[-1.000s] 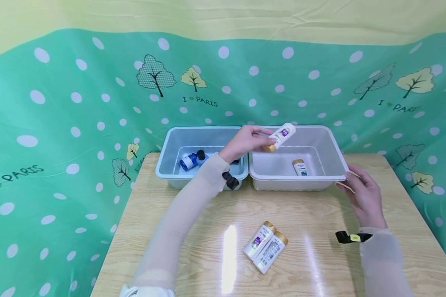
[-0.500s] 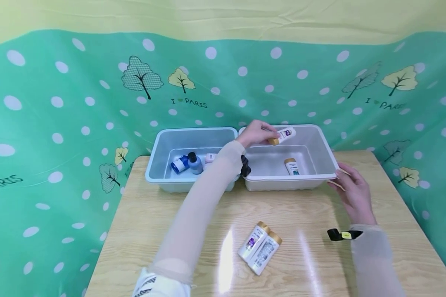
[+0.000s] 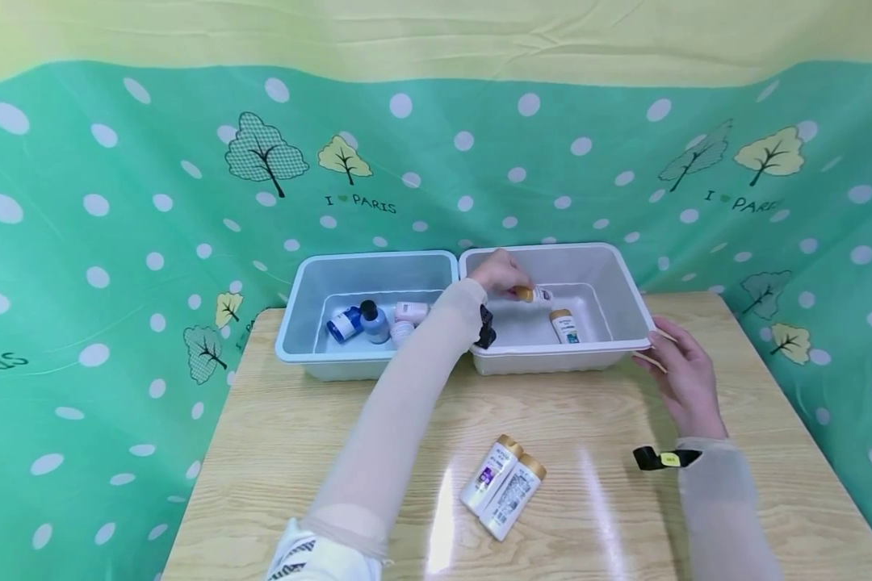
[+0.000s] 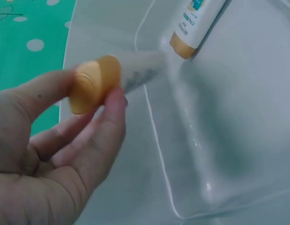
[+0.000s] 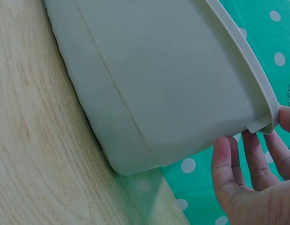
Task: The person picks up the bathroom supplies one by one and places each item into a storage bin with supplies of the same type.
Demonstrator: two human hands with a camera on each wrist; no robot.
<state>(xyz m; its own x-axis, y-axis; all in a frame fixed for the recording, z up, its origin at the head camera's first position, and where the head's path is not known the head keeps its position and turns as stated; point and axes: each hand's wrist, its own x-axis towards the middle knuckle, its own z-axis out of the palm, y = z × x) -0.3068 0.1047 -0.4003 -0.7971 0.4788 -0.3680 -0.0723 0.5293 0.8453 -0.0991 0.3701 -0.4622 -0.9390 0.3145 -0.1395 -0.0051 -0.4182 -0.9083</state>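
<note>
Bottle (image 3: 541, 295) lowered into grey bin (image 3: 567, 349), pinched by left hand (image 3: 503, 273); bin's near-right corner held by right hand (image 3: 685, 374); low, gentle release advised.

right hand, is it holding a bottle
No, in the right wrist view the right hand touches the rim of the light gray bin, with no bottle in its fingers.

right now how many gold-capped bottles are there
4: one bottle in the left hand, one in the gray bin, two side by side on the table. The left sleeve may hide more in the blue bin.
</note>
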